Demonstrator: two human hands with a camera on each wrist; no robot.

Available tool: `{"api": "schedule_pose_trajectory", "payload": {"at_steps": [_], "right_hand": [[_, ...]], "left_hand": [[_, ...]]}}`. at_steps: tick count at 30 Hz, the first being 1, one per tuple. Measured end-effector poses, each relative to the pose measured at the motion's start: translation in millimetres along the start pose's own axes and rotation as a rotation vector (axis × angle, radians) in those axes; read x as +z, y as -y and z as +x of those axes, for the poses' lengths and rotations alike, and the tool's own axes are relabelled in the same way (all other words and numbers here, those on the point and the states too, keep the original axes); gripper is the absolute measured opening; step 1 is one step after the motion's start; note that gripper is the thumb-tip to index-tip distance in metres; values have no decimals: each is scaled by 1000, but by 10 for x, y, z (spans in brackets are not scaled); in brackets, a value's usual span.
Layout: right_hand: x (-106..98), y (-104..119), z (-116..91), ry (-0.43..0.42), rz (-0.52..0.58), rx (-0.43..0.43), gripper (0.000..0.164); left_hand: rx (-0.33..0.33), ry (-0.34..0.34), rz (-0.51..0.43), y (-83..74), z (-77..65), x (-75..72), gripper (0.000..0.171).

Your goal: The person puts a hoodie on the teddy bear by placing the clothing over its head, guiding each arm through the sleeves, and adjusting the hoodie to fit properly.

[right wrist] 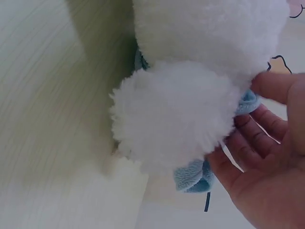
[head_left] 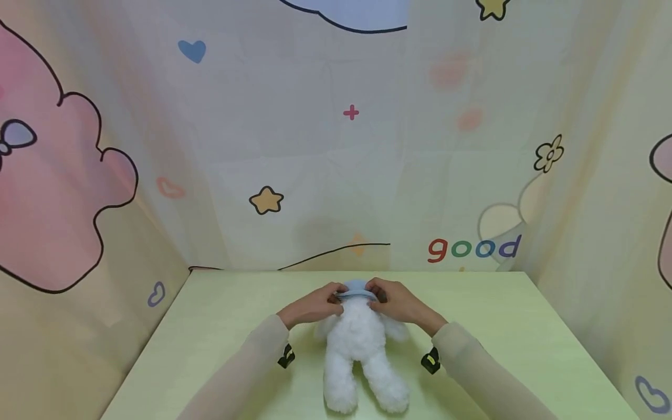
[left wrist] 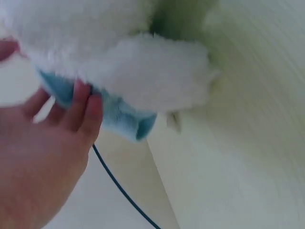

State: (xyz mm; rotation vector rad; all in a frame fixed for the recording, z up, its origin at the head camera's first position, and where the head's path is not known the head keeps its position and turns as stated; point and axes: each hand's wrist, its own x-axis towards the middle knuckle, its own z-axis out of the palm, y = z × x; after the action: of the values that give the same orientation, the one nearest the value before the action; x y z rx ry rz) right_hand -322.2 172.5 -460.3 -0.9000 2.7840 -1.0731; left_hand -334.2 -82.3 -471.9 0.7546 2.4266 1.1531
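A white fluffy plush toy (head_left: 357,335) is on the table, its two legs toward me and its arms out to the sides. At its top end sits a soft light-blue cloth piece (head_left: 356,287) with a rolled edge. My left hand (head_left: 314,304) pinches the cloth's left side, its fingertips against the blue fabric (left wrist: 121,119) in the left wrist view. On the other side my right hand (head_left: 397,298) grips the blue edge, thumb against the white fur (right wrist: 176,114) and fingers behind in the right wrist view. The toy's face is not seen.
The pale green-yellow table (head_left: 236,291) ends at a printed curtain (head_left: 315,146) at the back, with more curtain on both sides. Small black devices (head_left: 286,356) show beneath both wrists.
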Motion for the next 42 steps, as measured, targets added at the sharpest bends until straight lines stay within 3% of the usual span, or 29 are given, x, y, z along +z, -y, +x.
{"api": "schedule_pose_trajectory", "payload": {"at_steps": [3, 5, 10, 14, 19, 27, 29, 34, 38, 42], "right_hand": [[-5, -16, -17, -29, -30, -23, 18], [-11, -23, -26, -46, -36, -37, 16], [-21, -34, -42, -30, 28, -27, 15], [-10, -56, -59, 38, 98, 10, 15], [7, -88, -73, 130, 140, -9, 13], [-17, -71, -189, 265, 52, 12, 65], [9, -66, -212, 255, 38, -3, 64], [87, -32, -244, 198, 6, -48, 42], [139, 3, -252, 115, -110, -121, 35], [222, 33, -251, -6, -253, -208, 34]], "left_hand": [[-13, 105, 11, 4, -75, -50, 75], [-9, 120, 72, -13, -106, -52, 84], [36, 46, 208, -40, -113, 24, 82], [96, -15, 230, -39, -106, 96, 70], [137, -76, 265, -31, -85, 180, 54], [169, -113, 329, -58, -77, 263, 33], [187, -131, 356, -56, -82, 283, 29], [270, -190, 449, -35, -80, 356, 26], [330, -236, 541, -52, -93, 418, 29], [342, -304, 639, -76, -108, 469, 32]]}}
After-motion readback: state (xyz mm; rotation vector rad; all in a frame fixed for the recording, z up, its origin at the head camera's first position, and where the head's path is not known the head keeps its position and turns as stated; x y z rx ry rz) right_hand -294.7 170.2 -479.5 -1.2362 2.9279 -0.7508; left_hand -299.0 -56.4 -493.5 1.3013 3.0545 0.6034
